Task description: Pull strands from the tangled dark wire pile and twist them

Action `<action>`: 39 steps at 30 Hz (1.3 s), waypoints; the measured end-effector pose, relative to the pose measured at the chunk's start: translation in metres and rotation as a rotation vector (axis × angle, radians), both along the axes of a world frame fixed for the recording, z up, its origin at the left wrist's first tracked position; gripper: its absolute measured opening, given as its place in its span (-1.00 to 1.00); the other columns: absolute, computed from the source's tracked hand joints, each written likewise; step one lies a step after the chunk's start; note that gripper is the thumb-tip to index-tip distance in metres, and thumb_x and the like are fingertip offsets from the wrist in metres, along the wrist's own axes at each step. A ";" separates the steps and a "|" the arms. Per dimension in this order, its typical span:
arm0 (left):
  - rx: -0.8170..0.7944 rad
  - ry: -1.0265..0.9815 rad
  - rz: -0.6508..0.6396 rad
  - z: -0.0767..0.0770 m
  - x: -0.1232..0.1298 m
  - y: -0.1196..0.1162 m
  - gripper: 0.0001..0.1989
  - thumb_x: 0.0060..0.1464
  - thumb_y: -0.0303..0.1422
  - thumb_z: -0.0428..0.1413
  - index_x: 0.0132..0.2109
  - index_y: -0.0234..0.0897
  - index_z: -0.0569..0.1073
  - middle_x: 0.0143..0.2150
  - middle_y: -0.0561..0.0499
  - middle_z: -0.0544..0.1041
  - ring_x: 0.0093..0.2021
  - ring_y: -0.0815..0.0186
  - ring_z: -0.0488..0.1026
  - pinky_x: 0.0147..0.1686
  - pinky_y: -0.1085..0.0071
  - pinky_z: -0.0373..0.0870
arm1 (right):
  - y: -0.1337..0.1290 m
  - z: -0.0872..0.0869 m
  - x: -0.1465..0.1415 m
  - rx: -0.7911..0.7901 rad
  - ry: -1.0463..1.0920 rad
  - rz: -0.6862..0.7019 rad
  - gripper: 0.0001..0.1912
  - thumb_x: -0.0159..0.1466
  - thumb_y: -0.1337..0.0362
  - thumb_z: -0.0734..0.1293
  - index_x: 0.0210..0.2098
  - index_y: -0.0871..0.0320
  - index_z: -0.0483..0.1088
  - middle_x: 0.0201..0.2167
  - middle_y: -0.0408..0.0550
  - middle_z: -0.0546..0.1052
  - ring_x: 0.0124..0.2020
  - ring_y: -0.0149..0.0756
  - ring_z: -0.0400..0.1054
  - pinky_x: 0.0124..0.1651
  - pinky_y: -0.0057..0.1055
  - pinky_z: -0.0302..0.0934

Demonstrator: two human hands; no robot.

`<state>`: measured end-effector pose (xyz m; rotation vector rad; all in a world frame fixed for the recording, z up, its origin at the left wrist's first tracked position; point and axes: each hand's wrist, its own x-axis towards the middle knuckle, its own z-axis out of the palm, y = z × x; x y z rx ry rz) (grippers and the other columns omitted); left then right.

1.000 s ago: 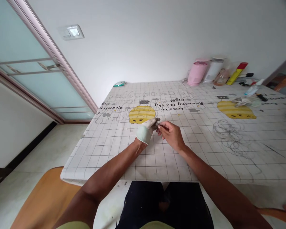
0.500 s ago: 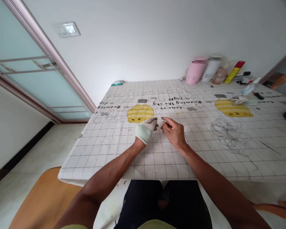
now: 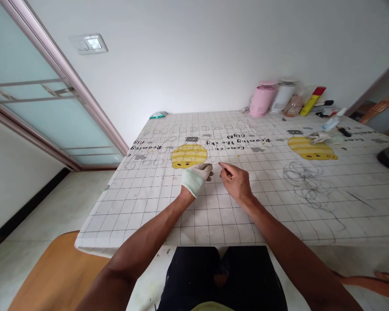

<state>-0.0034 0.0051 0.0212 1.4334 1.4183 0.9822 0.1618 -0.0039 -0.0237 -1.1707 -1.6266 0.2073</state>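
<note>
My left hand (image 3: 197, 177), in a pale glove, is closed in a pinch above the tablecloth (image 3: 142, 207), beside a printed yellow bear balloon. Bare and also pinched, my right hand (image 3: 236, 179) faces it across a small gap. Whatever the fingers hold is too thin to make out. A loose tangle of dark thin wire or thread (image 3: 306, 183) lies on the cloth to the right. Faint rows of loops (image 3: 214, 128) show on the cloth beyond my hands.
Along the wall stand a pink cylinder (image 3: 262, 100), a white cylinder (image 3: 283, 97), an amber bottle (image 3: 292, 106) and a yellow-red can (image 3: 313, 102). A crumpled glove (image 3: 327, 136) and clear bottle (image 3: 334, 119) lie right. An orange chair (image 3: 52, 272) is at lower left.
The view has shifted slightly. My hands are a little farther apart, both still pinched.
</note>
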 end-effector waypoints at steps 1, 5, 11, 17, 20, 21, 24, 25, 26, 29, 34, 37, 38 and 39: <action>0.030 0.038 0.000 0.003 -0.002 -0.001 -0.75 0.28 -0.25 0.09 -0.23 -0.21 0.64 -0.29 0.06 0.65 -0.36 0.35 0.60 -0.28 0.49 0.45 | 0.000 0.000 0.002 0.014 -0.010 -0.006 -0.66 0.39 0.29 0.26 -0.01 0.14 0.65 -0.30 -0.02 0.68 -0.38 -0.25 0.52 -0.25 -0.32 0.41; 0.089 -0.028 -0.025 0.011 -0.011 -0.001 -0.75 0.29 -0.22 0.11 -0.08 -0.21 0.63 -0.15 0.02 0.68 -0.22 0.31 0.64 -0.16 0.47 0.50 | -0.001 0.002 0.007 0.052 -0.065 0.050 -0.68 0.42 0.33 0.25 -0.01 0.13 0.64 -0.28 -0.01 0.66 -0.36 -0.26 0.50 -0.25 -0.32 0.38; -0.036 -0.346 -0.155 0.001 -0.024 0.015 -0.62 0.29 -0.29 0.16 0.15 -0.41 0.55 -0.17 -0.13 0.68 -0.25 0.28 0.62 -0.14 0.35 0.57 | -0.005 0.004 0.007 0.028 -0.164 0.228 -0.67 0.45 0.36 0.23 0.00 0.08 0.63 -0.36 -0.05 0.55 -0.38 -0.28 0.41 -0.30 -0.33 0.31; -0.076 -0.435 -0.126 -0.009 -0.033 0.030 -0.64 0.24 -0.42 0.17 0.15 -0.45 0.56 -0.28 -0.05 0.64 -0.37 0.39 0.53 -0.23 0.39 0.53 | -0.008 0.003 0.007 -0.070 -0.189 0.373 -0.67 0.46 0.35 0.22 0.00 0.06 0.63 -0.41 -0.10 0.46 -0.42 -0.32 0.34 -0.34 -0.36 0.24; -0.083 -0.346 -0.096 -0.007 -0.032 0.030 -0.63 0.22 -0.48 0.13 0.15 -0.43 0.56 -0.30 -0.03 0.63 -0.38 0.40 0.52 -0.28 0.43 0.49 | -0.008 0.004 0.007 -0.141 -0.175 0.416 -0.66 0.47 0.33 0.21 -0.01 0.05 0.63 -0.40 -0.10 0.49 -0.42 -0.32 0.36 -0.33 -0.35 0.25; -0.078 -0.305 -0.089 -0.006 -0.031 0.029 -0.62 0.21 -0.49 0.12 0.15 -0.42 0.57 -0.30 -0.03 0.64 -0.38 0.40 0.52 -0.29 0.45 0.49 | -0.009 0.004 0.007 -0.159 -0.174 0.424 -0.66 0.47 0.32 0.21 -0.01 0.05 0.63 -0.40 -0.10 0.50 -0.42 -0.32 0.37 -0.33 -0.35 0.26; -0.068 -0.220 -0.066 -0.004 -0.029 0.026 -0.62 0.21 -0.48 0.11 0.14 -0.38 0.58 -0.31 -0.02 0.63 -0.39 0.40 0.52 -0.33 0.46 0.47 | -0.009 0.005 0.007 -0.189 -0.185 0.421 -0.65 0.46 0.30 0.21 -0.02 0.05 0.64 -0.39 -0.09 0.53 -0.42 -0.31 0.38 -0.32 -0.33 0.27; -0.069 -0.210 -0.058 -0.004 -0.028 0.026 -0.63 0.21 -0.47 0.11 0.14 -0.38 0.58 -0.32 -0.02 0.63 -0.40 0.40 0.51 -0.35 0.46 0.47 | -0.009 0.006 0.006 -0.194 -0.190 0.417 -0.65 0.46 0.30 0.21 -0.02 0.05 0.64 -0.38 -0.09 0.54 -0.41 -0.30 0.39 -0.32 -0.33 0.28; -0.069 -0.206 -0.050 -0.005 -0.028 0.026 -0.64 0.22 -0.46 0.11 0.13 -0.37 0.59 -0.32 -0.02 0.62 -0.42 0.40 0.50 -0.37 0.46 0.46 | -0.009 0.006 0.006 -0.199 -0.195 0.413 -0.65 0.46 0.30 0.21 -0.02 0.05 0.64 -0.38 -0.09 0.55 -0.40 -0.30 0.40 -0.31 -0.33 0.29; -0.068 -0.230 -0.046 -0.009 -0.028 0.029 -0.65 0.22 -0.45 0.11 0.10 -0.38 0.60 -0.35 0.00 0.60 -0.47 0.42 0.46 -0.42 0.46 0.43 | -0.009 0.006 0.006 -0.216 -0.207 0.406 -0.65 0.45 0.30 0.21 -0.03 0.04 0.65 -0.36 -0.08 0.57 -0.37 -0.28 0.43 -0.28 -0.32 0.31; -0.095 -0.299 0.001 -0.016 -0.028 0.034 -0.68 0.22 -0.48 0.12 0.08 -0.40 0.60 -0.39 -0.01 0.59 -0.49 0.43 0.44 -0.45 0.48 0.37 | -0.010 0.006 0.005 -0.242 -0.188 0.396 -0.66 0.46 0.25 0.23 -0.04 0.03 0.66 -0.32 -0.08 0.61 -0.37 -0.28 0.44 -0.26 -0.32 0.33; -0.100 -0.285 0.002 -0.016 -0.028 0.033 -0.72 0.23 -0.45 0.13 0.04 -0.39 0.61 -0.33 -0.05 0.62 -0.48 0.42 0.46 -0.42 0.47 0.40 | -0.010 0.006 0.005 -0.262 -0.178 0.380 -0.67 0.45 0.25 0.23 -0.03 0.04 0.65 -0.27 -0.06 0.65 -0.36 -0.27 0.47 -0.26 -0.32 0.35; -0.091 -0.275 -0.002 -0.016 -0.029 0.033 -0.73 0.24 -0.41 0.14 0.03 -0.37 0.61 -0.28 -0.08 0.64 -0.46 0.41 0.49 -0.40 0.46 0.43 | -0.010 0.006 0.005 -0.261 -0.169 0.363 -0.68 0.45 0.25 0.24 -0.03 0.05 0.65 -0.25 -0.05 0.66 -0.33 -0.26 0.49 -0.24 -0.32 0.36; -0.079 -0.267 0.000 -0.016 -0.030 0.033 -0.74 0.25 -0.35 0.15 0.01 -0.36 0.61 -0.23 -0.10 0.66 -0.43 0.38 0.52 -0.38 0.45 0.46 | -0.009 0.005 0.005 -0.260 -0.155 0.340 -0.69 0.44 0.24 0.26 -0.04 0.06 0.66 -0.23 -0.04 0.67 -0.30 -0.24 0.51 -0.22 -0.31 0.38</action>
